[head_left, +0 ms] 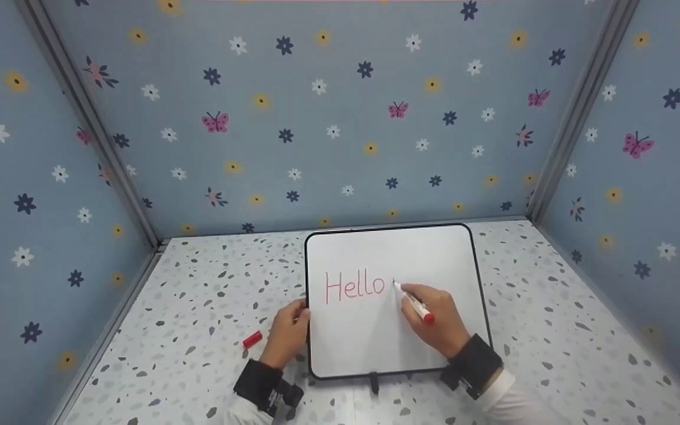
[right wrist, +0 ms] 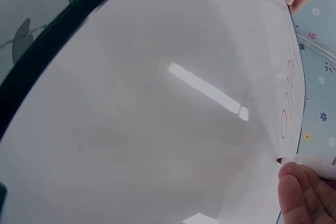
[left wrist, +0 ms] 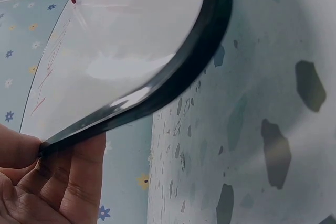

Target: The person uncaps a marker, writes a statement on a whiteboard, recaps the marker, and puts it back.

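Observation:
A whiteboard [head_left: 363,342] with a black rim leans tilted on the table, the word "Hello" [head_left: 355,286] written on it in red. My right hand [head_left: 437,316] pinches a white marker [head_left: 415,302] with a red end. Its dark red tip is right at the board's surface, just past the "o"; in the right wrist view the marker [right wrist: 315,165] shows between thumb and fingers. At the board's left edge my left hand [head_left: 288,333] grips the rim, thumb in front and fingers behind, as the left wrist view shows with the hand [left wrist: 58,182].
A red marker cap [head_left: 252,339] lies on the speckled table [head_left: 198,295] left of my left hand. A small black stand foot [head_left: 374,382] sticks out under the board's lower edge. Flower-patterned walls [head_left: 340,118] enclose the table at the back and sides.

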A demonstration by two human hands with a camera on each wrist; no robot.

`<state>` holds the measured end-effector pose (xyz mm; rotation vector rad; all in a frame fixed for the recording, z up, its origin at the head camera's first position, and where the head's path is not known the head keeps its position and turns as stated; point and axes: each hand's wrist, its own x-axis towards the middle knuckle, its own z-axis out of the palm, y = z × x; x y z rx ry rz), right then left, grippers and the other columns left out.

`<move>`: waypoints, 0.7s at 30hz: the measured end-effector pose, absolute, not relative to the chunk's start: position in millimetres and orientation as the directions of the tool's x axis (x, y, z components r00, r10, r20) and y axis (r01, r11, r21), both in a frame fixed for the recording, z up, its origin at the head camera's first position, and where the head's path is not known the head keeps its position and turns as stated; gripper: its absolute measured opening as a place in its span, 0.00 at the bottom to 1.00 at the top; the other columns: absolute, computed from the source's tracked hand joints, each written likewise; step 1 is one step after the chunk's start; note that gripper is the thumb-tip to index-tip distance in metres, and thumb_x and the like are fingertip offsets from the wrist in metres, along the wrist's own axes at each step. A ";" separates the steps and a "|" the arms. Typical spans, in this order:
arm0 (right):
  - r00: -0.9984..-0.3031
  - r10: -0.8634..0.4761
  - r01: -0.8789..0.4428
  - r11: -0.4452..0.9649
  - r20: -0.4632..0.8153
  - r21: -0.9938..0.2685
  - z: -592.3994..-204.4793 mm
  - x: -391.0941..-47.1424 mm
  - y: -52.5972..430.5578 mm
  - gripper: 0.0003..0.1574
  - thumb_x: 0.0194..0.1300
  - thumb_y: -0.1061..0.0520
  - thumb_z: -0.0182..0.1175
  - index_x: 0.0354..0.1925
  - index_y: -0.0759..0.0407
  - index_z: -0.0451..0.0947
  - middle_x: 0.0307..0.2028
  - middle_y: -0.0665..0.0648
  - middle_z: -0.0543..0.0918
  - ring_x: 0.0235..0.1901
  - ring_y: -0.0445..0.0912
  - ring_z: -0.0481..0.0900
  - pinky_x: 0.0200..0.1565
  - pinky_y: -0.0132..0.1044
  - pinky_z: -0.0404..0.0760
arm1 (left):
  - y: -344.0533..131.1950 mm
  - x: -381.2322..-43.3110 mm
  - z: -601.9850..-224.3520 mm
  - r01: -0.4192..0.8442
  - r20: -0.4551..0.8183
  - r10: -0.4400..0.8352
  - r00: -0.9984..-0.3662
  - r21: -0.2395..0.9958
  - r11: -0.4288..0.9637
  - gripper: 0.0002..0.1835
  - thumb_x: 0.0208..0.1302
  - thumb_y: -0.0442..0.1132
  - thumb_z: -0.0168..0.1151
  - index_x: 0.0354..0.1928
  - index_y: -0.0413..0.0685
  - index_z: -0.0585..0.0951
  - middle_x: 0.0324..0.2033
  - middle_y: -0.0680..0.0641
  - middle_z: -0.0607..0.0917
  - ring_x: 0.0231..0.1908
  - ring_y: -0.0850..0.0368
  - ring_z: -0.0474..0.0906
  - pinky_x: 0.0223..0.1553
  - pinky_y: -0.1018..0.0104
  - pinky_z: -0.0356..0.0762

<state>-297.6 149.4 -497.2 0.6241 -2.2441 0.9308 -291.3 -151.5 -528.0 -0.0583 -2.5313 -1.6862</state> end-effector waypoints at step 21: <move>-0.693 -0.174 -0.621 0.637 0.700 -0.456 -501.5 -289.2 153.9 0.12 0.60 0.69 0.66 0.43 0.70 0.90 0.35 0.63 0.93 0.28 0.47 0.87 0.34 0.45 0.90 | -151.6 -291.9 -527.4 0.121 0.139 -0.017 -0.990 0.909 0.398 0.20 0.81 0.32 0.50 0.65 0.26 0.80 0.52 0.32 0.89 0.58 0.36 0.86 0.59 0.42 0.87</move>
